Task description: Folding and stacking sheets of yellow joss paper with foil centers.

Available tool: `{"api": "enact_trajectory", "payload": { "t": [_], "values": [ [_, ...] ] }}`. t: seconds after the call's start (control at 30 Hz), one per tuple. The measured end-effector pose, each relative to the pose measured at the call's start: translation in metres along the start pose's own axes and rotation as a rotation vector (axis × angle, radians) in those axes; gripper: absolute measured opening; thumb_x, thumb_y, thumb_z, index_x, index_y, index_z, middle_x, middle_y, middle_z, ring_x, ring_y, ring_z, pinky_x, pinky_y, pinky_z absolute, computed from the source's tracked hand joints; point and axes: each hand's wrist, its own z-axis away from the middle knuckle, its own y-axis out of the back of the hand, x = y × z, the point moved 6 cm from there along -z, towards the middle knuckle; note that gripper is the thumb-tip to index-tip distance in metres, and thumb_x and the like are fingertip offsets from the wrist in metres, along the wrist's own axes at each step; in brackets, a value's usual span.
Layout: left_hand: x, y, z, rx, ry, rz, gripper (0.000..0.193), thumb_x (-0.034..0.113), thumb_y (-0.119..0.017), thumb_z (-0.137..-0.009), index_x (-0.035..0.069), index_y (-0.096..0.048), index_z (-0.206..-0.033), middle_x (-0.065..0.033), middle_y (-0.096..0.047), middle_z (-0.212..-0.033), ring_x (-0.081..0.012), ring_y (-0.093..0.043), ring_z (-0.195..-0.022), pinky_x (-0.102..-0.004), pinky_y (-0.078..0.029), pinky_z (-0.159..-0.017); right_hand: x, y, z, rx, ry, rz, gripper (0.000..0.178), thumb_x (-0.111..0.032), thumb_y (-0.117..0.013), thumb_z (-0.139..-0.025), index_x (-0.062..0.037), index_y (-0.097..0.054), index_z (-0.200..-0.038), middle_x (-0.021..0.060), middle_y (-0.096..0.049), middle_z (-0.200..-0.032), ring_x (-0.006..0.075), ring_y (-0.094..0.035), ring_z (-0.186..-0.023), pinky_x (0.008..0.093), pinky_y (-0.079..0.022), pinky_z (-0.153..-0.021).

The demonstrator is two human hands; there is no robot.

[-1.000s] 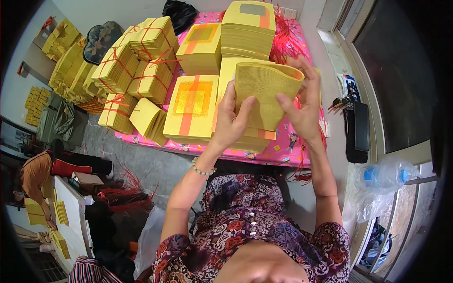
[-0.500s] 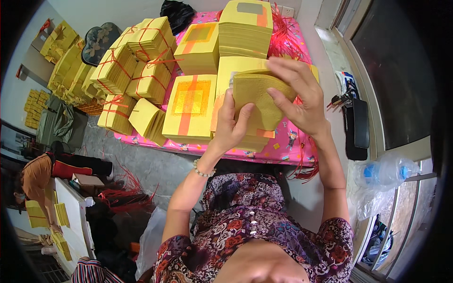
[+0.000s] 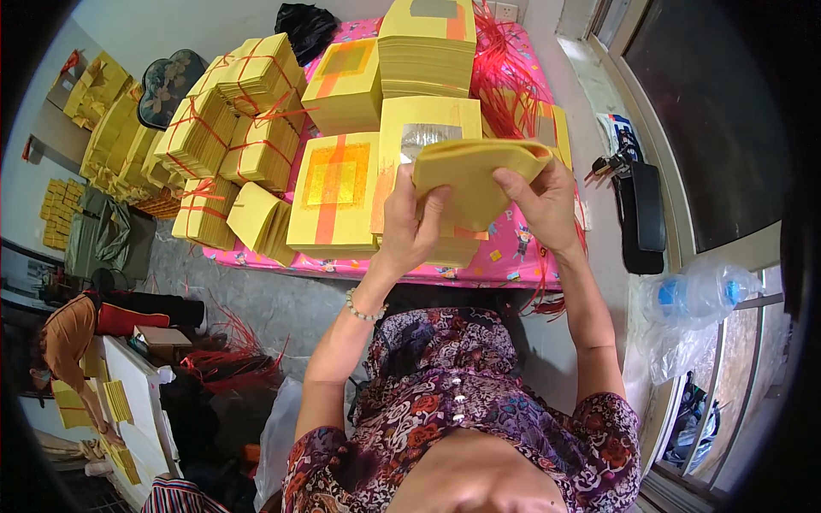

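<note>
A pink bed [image 3: 513, 256] is holding many stacks of yellow paper [image 3: 335, 190], some tied bundles [image 3: 256, 111], loose red strings [image 3: 505, 77] and a black bag [image 3: 306, 26].

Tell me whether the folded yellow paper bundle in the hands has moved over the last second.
Yes. The folded yellow paper bundle has shifted slightly left, toward the flat stack with the orange square.

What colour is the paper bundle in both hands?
Plain yellow paper bundle, bent between left hand and right hand; head view.

Two hands [image 3: 410, 227], one plastic bottle [image 3: 697, 291]
</note>
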Motion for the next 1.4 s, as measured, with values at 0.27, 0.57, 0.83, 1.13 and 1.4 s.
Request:
{"api": "enact_trajectory", "payload": {
  "t": [0.27,0.57,0.83,1.13,1.4],
  "values": [
    [-0.009,-0.001,-0.042,-0.060,0.484,0.375,0.039,0.009,-0.053,-0.096,-0.001,-0.043,-0.132,-0.0098,-0.059,-0.122,-0.0137,-0.056,-0.110,-0.0288,-0.046,-0.093,0.009,-0.002,-0.036,-0.068,-0.066,0.024,0.045,-0.018,-0.065,-0.090,0.0036,-0.049,-0.126,0.0097,-0.064,-0.111,0.0135,-0.063,-0.098,0.0279,-0.051,-0.085],
    [-0.039,-0.004,-0.042,-0.098,0.840,0.379,0.030,0.012,-0.055,-0.096,-0.003,-0.048,-0.121,-0.0133,-0.062,-0.110,-0.0174,-0.063,-0.096,-0.0295,-0.053,-0.079,0.038,0.005,-0.042,-0.035,-0.295,-0.040,0.035,-0.026,-0.062,-0.093,0.0019,-0.057,-0.114,0.0060,-0.067,-0.099,0.0082,-0.064,-0.086,0.0238,-0.051,-0.077],
    [-0.045,-0.009,-0.040,-0.106,0.861,0.419,0.031,0.011,-0.052,-0.097,-0.003,-0.044,-0.123,-0.0135,-0.061,-0.110,-0.0182,-0.063,-0.095,-0.0315,-0.055,-0.078,0.045,0.007,-0.041,-0.032,-0.306,-0.061,0.036,-0.027,-0.062,-0.093,0.0017,-0.057,-0.114,0.0065,-0.068,-0.100,0.0085,-0.065,-0.086,0.0237,-0.051,-0.076],
    [-0.039,-0.014,-0.035,-0.109,0.739,0.389,0.035,0.011,-0.051,-0.097,-0.001,-0.042,-0.128,-0.0118,-0.059,-0.117,-0.0165,-0.060,-0.103,-0.0302,-0.051,-0.085,0.045,0.009,-0.036,-0.027,-0.278,-0.097,0.033,-0.021,-0.059,-0.095,0.0038,-0.056,-0.116,0.0087,-0.067,-0.104,0.0109,-0.064,-0.090,0.0268,-0.052,-0.078],
    [-0.007,-0.017,-0.015,-0.107,0.480,0.309,0.042,0.006,-0.045,-0.098,-0.002,-0.030,-0.137,-0.0127,-0.052,-0.124,-0.0155,-0.052,-0.112,-0.0295,-0.043,-0.094,0.028,0.004,-0.004,-0.014,-0.216,-0.079,0.035,-0.019,-0.058,-0.096,0.0031,-0.053,-0.122,0.0074,-0.065,-0.108,0.0103,-0.061,-0.096,0.0266,-0.049,-0.083]
  ]
}}
